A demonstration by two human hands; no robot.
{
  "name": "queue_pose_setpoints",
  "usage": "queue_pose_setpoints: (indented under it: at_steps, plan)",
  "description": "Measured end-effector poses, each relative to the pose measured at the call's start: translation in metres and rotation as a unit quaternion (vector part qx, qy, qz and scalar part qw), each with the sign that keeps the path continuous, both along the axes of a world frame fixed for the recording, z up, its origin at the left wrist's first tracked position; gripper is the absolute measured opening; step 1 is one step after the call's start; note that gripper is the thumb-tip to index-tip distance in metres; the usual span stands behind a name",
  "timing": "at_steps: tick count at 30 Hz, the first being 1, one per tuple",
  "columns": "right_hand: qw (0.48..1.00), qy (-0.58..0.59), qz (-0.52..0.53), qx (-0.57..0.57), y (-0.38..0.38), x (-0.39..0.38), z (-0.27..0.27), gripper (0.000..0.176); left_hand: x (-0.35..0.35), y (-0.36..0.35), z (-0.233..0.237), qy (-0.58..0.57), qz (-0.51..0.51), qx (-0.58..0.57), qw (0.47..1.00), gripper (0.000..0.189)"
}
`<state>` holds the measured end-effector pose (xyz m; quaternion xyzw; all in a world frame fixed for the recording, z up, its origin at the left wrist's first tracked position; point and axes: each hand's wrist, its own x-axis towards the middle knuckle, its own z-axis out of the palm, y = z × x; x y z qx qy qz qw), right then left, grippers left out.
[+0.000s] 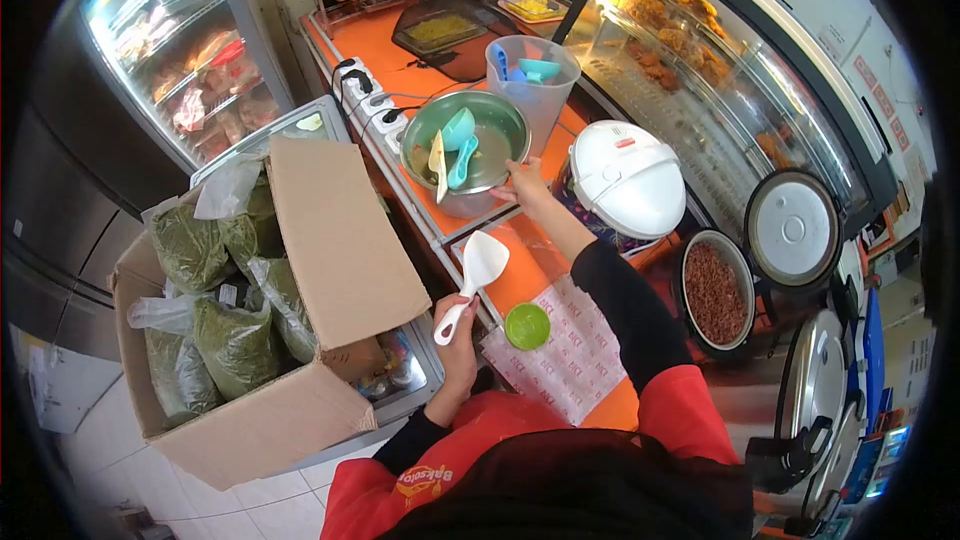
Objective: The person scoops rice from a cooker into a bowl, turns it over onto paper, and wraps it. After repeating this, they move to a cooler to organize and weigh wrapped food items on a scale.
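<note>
My left hand point(457, 352) is closed around the handle of a white rice paddle point(486, 258), its flat blade pointing up and away from me. At the near right side of a metal bowl point(465, 202), my right hand point(528, 186) grips the wall and rim. Inside the bowl lie a turquoise ladle-like scoop point(458, 127), a smaller turquoise utensil point(463, 162) and a cream-coloured paddle point(437, 162). A small green cup point(527, 326) rests on printed wrapping paper point(575, 360) below my hands.
A clear pitcher point(545, 105) with utensils stands behind the bowl. To the right are a white-lidded rice cooker point(628, 180), an open pot of reddish-brown rice point(714, 295) and a glass food display point(690, 70). A cardboard box point(335, 240) with bagged green contents stands left.
</note>
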<state>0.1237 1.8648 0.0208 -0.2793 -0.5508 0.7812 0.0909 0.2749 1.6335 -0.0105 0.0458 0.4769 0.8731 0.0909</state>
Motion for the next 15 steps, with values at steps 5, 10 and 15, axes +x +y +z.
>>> queue_pose_setpoints:
  at_steps: [5,10,15]
  plan:
    - [0.999,0.043,-0.008,-0.02,-0.008,0.03,0.006,0.063,0.003,0.009,-0.007,0.013,0.009,-0.003,1.0,0.015]
    - [0.965,0.155,-0.156,-0.139,-0.065,0.139,-0.017,0.037,0.015,0.018,0.003,-0.049,-0.02,0.064,0.997,0.022]
    - [0.911,0.05,-0.169,-0.373,-0.151,0.273,0.0,0.032,0.075,0.008,-0.027,0.202,-0.213,-0.228,0.928,0.027]
